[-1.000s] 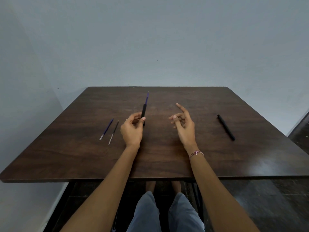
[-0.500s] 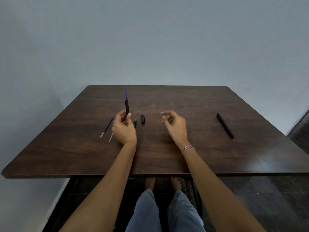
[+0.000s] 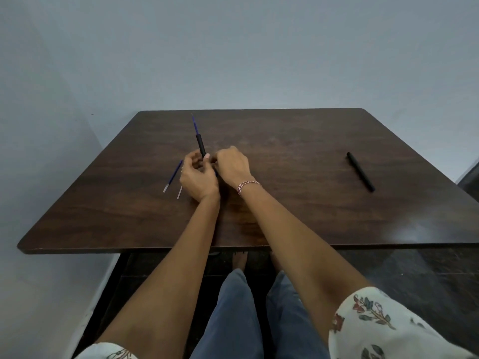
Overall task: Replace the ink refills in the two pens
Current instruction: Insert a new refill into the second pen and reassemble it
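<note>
Above the left-middle of the desk [image 3: 285, 208], clear of the wood: black pen barrel [image 3: 201, 146], gripped low down by the left hand [image 3: 198, 178], fingers [image 3: 206, 157] curled round its lower end. Long axis near upright, leaning a little left and away. Blue refill [image 3: 195, 124] poking out of the upper end, tip toward the far edge.

Right hand [image 3: 233, 167] set tight against the left, knuckles up, fingers bent toward the foot of the barrel. Cannot tell whether clamped on the barrel, on some small part, or on nothing; all hidden behind the knuckles.

Judged as midway through the first pen: refill only part-way in the barrel, probably the old one coming out, though possibly a new one going in. Next move calls for a pinch on the exposed blue length and a straight pull along the axis, barrel steadied below, no sideways bend on so thin a tube.

Just left of the left hand, flat on the desk: blue spare [image 3: 173, 175] and second spare [image 3: 179, 189], the latter mostly hidden, both slantwise, pale ends nearest.

Well apart to the right, untouched: second pen [image 3: 360, 171], lying flat, axis diagonal, near end toward the right edge.
</note>
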Motion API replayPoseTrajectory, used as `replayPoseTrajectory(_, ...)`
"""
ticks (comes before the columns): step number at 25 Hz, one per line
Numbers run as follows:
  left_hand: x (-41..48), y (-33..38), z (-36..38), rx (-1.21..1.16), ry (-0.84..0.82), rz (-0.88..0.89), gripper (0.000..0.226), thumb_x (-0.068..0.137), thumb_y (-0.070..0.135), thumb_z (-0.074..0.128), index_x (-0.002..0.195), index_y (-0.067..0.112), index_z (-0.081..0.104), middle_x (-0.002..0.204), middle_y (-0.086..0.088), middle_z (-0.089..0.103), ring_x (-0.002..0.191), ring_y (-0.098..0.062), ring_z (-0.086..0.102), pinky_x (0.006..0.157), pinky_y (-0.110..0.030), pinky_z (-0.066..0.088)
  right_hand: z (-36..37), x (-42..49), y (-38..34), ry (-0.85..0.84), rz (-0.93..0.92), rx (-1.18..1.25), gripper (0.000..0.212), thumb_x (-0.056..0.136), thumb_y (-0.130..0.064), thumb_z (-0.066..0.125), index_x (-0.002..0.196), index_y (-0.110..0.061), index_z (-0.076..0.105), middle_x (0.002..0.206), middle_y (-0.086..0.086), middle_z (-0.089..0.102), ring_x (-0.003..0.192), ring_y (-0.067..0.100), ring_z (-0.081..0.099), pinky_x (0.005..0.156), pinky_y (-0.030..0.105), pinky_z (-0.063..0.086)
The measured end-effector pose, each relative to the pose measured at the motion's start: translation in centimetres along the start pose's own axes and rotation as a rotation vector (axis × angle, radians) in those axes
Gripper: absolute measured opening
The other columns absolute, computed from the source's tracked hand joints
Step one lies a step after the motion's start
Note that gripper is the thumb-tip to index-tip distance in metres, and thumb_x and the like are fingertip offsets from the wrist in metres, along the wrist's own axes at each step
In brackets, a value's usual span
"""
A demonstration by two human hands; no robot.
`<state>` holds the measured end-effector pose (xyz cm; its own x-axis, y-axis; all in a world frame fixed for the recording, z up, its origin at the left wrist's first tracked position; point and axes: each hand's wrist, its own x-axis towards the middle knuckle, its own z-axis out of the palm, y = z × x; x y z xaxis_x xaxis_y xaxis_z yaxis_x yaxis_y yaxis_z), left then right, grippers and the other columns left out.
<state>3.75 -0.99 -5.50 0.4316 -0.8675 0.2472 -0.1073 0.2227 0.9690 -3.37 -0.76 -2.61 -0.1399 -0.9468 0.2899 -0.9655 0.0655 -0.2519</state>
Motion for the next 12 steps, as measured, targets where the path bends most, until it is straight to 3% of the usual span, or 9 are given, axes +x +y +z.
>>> replayPoseTrajectory(4, 0.13, -0.05, 0.05, 0.014, 0.005, -0.002, 0.019, 0.083, 0.017, 0.07, 0.102, 0.015, 0.066, 0.097, 0.001, 0.07, 0.08, -0.004, 0.059, 0.062, -0.005, 0.042, 0.01, 0.04, -0.85, -0.006, -0.036, -0.067, 0.03, 0.1, -0.015, 0.039, 0.107, -0.005, 0.065, 0.111, 0.014, 0.065, 0.111, 0.03, 0.056, 0.081, 0.036, 0.048)
replayPoseTrajectory(7, 0.22, -0.22, -0.09, -0.006, 0.018, -0.021, 0.02, 0.083, 0.016, 0.069, 0.103, 0.014, 0.066, 0.098, -0.001, 0.07, 0.086, -0.007, 0.062, 0.069, -0.013, 0.046, -0.06, -0.01, -1.05, -0.028, -0.018, -0.056, 0.027, 0.098, -0.015, 0.042, 0.101, -0.004, 0.067, 0.107, 0.015, 0.067, 0.107, 0.031, 0.059, 0.078, 0.036, 0.048)
replayPoseTrajectory(12, 0.14, -0.32, -0.11, -0.025, -0.003, -0.016, 0.021, 0.083, 0.018, 0.07, 0.103, 0.015, 0.066, 0.096, 0.003, 0.068, 0.083, -0.003, 0.059, 0.063, -0.006, 0.043, 0.22, -0.26, -0.92, -0.038, 0.023, 0.022, 0.02, 0.093, -0.011, 0.05, 0.091, -0.002, 0.067, 0.101, 0.018, 0.067, 0.098, 0.035, 0.063, 0.069, 0.035, 0.044)
